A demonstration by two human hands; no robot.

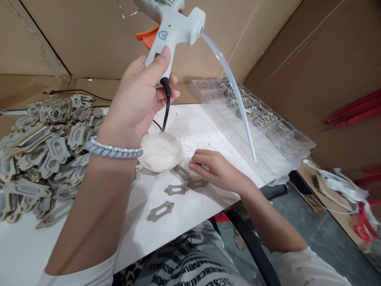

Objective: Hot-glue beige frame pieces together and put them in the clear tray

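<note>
White table (202, 127): left hand (137, 103) clasps glue gun (172, 28), nozzle cut off; right hand (218, 169) grip unclear.

Glue gun (172, 28) barrel cut off by top edge; heap of flat pieces (44, 147) runs past left edge. Bits in clear tray (268, 131) too small to identify. Fingers (200, 157) of right hand (218, 170) hide what lies beneath.

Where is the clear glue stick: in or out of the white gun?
In: the clear glue stick enters the white plastic glue gun from behind.
</note>
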